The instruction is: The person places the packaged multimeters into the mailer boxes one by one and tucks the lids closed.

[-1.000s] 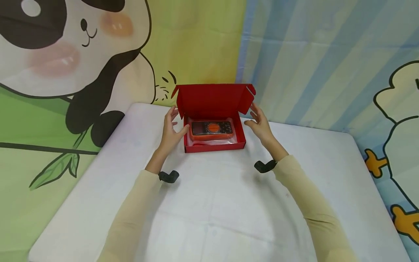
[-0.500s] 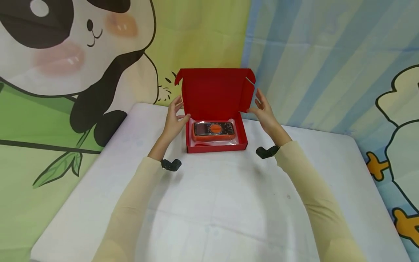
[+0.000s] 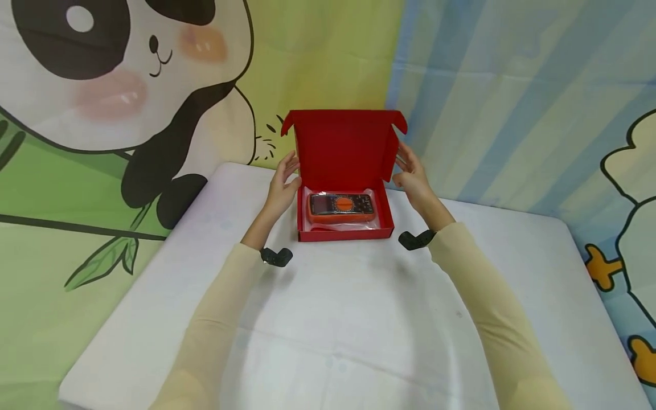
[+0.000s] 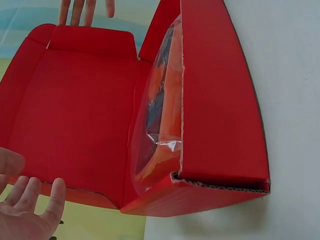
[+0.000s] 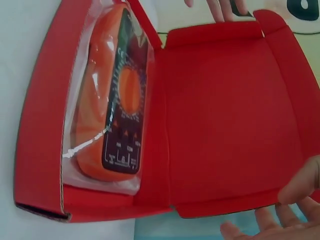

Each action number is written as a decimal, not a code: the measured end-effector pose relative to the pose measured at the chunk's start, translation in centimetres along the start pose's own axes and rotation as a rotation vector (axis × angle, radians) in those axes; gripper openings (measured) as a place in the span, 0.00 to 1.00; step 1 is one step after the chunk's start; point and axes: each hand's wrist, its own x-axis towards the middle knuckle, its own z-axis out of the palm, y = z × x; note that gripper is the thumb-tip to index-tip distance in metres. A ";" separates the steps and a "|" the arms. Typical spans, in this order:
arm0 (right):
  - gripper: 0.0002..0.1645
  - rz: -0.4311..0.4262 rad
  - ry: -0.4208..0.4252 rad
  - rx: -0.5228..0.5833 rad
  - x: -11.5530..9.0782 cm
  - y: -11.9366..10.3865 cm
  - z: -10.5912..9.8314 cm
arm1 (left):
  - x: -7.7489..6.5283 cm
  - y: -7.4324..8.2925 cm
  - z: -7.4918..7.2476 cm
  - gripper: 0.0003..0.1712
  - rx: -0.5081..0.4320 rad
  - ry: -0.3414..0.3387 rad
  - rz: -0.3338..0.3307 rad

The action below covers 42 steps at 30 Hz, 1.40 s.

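Observation:
A red cardboard box stands on the white table with its lid raised upright at the back. Inside lies an orange and black multimeter, wrapped in a clear plastic bag. My left hand is at the lid's left side flap, its fingers loosely extended and spread in the left wrist view. At the opposite flap, my right hand has its thumb over the flap's edge and its fingers outside. Neither hand visibly grips the lid; exact contact is hard to tell.
The white table stretches out in front of the box and to both sides. Close behind it hangs a printed curtain with a panda figure. A black wrist camera sits on the left wrist, another on the right.
The lid, which leaned forward over the box a second ago, has swung back and stands upright. My hands rose along its sides and have since come closer to the flaps.

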 end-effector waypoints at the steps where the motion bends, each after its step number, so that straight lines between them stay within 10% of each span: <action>1: 0.54 -0.005 -0.003 -0.012 -0.1 -0.1 0.2 | 0.0 0.0 0.1 0.35 -0.005 0.006 -0.008; 15: 0.48 -0.018 0.059 -0.064 -1.7 -0.1 0.0 | -1.4 4.7 1.5 0.36 -0.045 -0.070 -0.031; 22: 0.44 -0.033 0.018 -0.043 -2.0 -0.5 -0.3 | -0.3 1.7 1.6 0.34 -0.056 -0.036 -0.033; 42: 0.39 -0.040 0.005 -0.054 -3.8 0.9 -0.7 | -1.6 0.7 0.7 0.32 -0.146 -0.040 -0.040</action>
